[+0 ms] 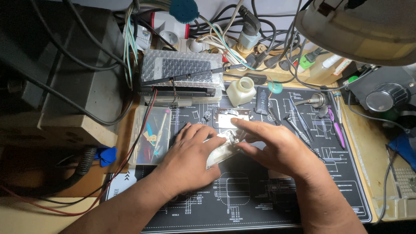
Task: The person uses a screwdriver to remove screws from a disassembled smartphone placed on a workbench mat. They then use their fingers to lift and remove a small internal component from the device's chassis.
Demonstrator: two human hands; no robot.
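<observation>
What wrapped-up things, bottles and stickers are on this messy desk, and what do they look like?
Bubble-wrap parcel: back of the desk, flat rectangle, clear wrap over something dark.
Small bottle: right of the parcel, squat, cream plastic, open top.
Plastic box: beside the left hand, clear, with small coloured tools inside.
Black label: right of the bottle, small dark rectangle with white print.

Single head cam, looks steeply down, close over dark work mat [260,190]

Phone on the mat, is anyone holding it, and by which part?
Yes. The left hand grips the silvery phone along its left side, while the right hand pinches its upper right edge.
</observation>
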